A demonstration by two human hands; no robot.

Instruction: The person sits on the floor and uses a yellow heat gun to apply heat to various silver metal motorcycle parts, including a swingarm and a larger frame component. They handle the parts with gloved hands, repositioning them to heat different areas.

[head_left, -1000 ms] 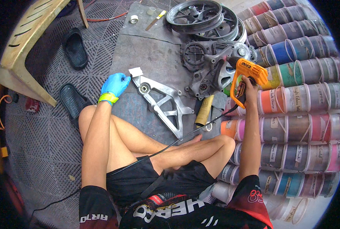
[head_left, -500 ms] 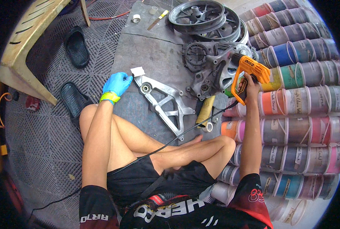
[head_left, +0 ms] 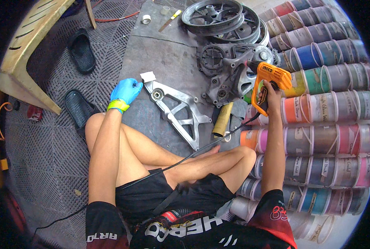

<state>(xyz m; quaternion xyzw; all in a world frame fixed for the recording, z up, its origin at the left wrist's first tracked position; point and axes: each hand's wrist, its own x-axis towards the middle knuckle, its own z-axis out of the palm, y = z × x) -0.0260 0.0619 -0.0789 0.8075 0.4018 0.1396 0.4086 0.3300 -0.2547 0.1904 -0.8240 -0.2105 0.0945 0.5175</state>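
Observation:
My left hand (head_left: 125, 92), in a blue glove with a yellow-green band at the wrist, is closed beside the upper end of a bare metal swingarm (head_left: 181, 111). What its curled fingers hold is hidden. A white patch (head_left: 148, 76), like tape or paper, covers that end of the swingarm, and a round bearing (head_left: 156, 94) sits in it just below. Off to the right, my bare right hand (head_left: 270, 98) grips the handle of an orange heat gun (head_left: 273, 76). Its dark nozzle points left, above grey engine casings (head_left: 222, 76). A black cord (head_left: 172, 167) runs from the handle across my lap.
Stacked tubs (head_left: 326, 139) with coloured bands line the right side. Wheel rims (head_left: 212, 18) lie at the back. A sandpaper roll (head_left: 223, 121) rests near my foot. Left are black slippers (head_left: 81, 52) and a worn plastic chair (head_left: 31, 54). A tape roll (head_left: 146, 19) and a yellow-handled blade (head_left: 170, 20) lie far off.
The heat gun has moved slightly left and down in my right hand. The whole view has shifted a little; my left hand and the swingarm keep their places beside each other.

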